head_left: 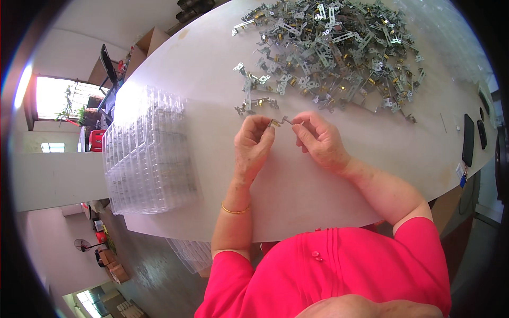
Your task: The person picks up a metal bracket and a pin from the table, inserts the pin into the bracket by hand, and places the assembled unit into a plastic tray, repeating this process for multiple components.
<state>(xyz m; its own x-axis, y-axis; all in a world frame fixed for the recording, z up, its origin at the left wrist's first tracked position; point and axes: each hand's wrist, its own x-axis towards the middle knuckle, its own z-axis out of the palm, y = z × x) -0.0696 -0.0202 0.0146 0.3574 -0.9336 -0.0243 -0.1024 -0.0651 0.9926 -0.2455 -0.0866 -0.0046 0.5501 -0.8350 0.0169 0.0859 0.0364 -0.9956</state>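
My left hand (252, 142) pinches a small metal bracket with a brass-coloured bit (274, 123) between thumb and fingers. Close to its right, my right hand (320, 141) is closed on a thin grey metal piece (287, 120), whose end points toward the left hand. Whether the two pieces touch or form one part, I cannot tell. Just beyond my left hand lie a few loose metal brackets (256, 104). Past both hands spreads a large heap of silvery brackets with brass-coloured parts (334, 50).
Stacked clear plastic trays (151, 153) stand at the left of the white table (217, 196). More clear plastic (450, 32) lies at the far right. Near the right edge are a black phone-like object (467, 140), a smaller black item (481, 133) and a thin rod (443, 122).
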